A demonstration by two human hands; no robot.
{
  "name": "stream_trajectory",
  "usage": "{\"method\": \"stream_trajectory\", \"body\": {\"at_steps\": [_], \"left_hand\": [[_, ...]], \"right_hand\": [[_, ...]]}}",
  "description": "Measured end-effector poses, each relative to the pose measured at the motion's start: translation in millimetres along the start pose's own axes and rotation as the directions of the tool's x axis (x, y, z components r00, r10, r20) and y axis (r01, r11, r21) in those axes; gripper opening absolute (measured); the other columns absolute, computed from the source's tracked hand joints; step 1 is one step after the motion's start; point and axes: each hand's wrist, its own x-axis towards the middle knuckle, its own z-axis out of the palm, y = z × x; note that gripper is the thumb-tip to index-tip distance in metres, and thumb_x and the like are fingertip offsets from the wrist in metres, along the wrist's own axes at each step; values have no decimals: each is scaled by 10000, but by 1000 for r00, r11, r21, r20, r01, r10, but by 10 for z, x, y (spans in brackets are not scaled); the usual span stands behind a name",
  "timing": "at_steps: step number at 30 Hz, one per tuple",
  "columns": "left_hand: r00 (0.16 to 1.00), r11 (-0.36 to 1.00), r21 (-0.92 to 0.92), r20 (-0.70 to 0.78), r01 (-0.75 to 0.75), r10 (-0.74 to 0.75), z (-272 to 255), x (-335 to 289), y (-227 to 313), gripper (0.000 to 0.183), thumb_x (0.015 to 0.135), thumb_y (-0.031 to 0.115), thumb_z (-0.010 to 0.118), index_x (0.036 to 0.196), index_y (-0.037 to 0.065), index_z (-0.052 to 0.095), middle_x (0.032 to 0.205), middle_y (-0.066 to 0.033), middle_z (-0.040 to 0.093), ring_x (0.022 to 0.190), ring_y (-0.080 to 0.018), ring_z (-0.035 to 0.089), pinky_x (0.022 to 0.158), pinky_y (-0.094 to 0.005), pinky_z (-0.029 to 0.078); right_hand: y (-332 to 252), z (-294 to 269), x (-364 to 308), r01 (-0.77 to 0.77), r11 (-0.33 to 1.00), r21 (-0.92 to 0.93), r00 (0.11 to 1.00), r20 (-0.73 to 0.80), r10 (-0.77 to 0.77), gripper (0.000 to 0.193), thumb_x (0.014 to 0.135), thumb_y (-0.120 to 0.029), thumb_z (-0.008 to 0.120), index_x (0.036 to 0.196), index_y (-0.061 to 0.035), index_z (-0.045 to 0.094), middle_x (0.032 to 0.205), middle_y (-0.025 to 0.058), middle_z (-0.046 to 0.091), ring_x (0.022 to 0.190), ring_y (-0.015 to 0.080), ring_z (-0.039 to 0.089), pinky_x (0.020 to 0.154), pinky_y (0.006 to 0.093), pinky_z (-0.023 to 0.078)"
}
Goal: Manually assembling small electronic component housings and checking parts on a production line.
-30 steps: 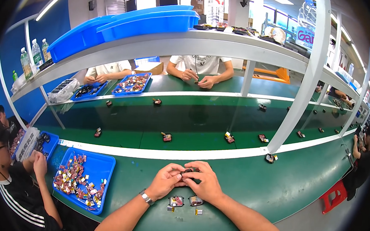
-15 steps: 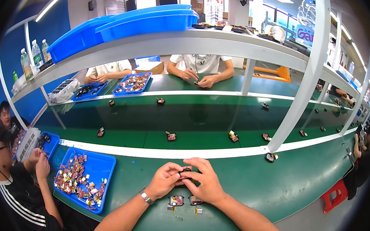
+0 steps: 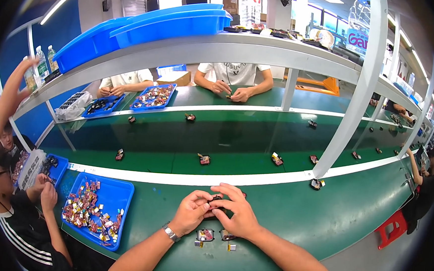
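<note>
Parts on the belt [image 3: 186, 148] are sitting further right than half a second ago, while both hands are staying put. At far left, a neighbour is bending beside a blue tray [image 3: 123, 199] of small pieces. Left hand [image 3: 191, 214] is pinching a small dark part [image 3: 216, 203] against the right hand [image 3: 237, 213], whose fingers are curling over it from above. Two more parts [image 3: 205, 234] are lying on the bench just below the wrists.

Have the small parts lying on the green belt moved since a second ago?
Yes. The small parts drifted rightward along the belt, judged against the white shelf post.
</note>
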Motion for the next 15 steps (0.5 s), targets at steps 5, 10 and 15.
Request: {"method": "stream_trajectory", "body": {"at_steps": [5, 10, 15], "left_hand": [[999, 1000, -17, -29, 16, -16, 41, 23, 7, 205, 984, 47, 540, 1183, 53, 492, 1286, -158, 575, 1145, -228, 608, 972, -395, 540], [998, 999, 11, -48, 44, -43, 38, 38, 24, 232, 995, 52, 518, 1222, 54, 474, 1160, -108, 615, 1106, -201, 617, 971, -391, 539], [996, 998, -14, -61, 57, -58, 75, 30, 52, 239, 990, 61, 532, 1222, 52, 475, 1166, -113, 618, 1102, -199, 618, 962, -382, 539]], "right_hand": [[29, -8, 30, 8, 997, -72, 999, -30, -10, 191, 786, -38, 709, 975, -68, 709, 1219, 109, 609, 1197, 313, 527, 987, 413, 441], [45, 36, 40, 48, 994, -99, 991, -122, -60, 185, 755, 4, 716, 928, -57, 696, 1078, 97, 623, 1022, 286, 593, 823, 369, 522], [50, 48, 40, 170, 929, -327, 972, -96, -212, 226, 712, 2, 744, 922, -67, 695, 961, 61, 624, 864, 234, 612, 692, 322, 532]]}}
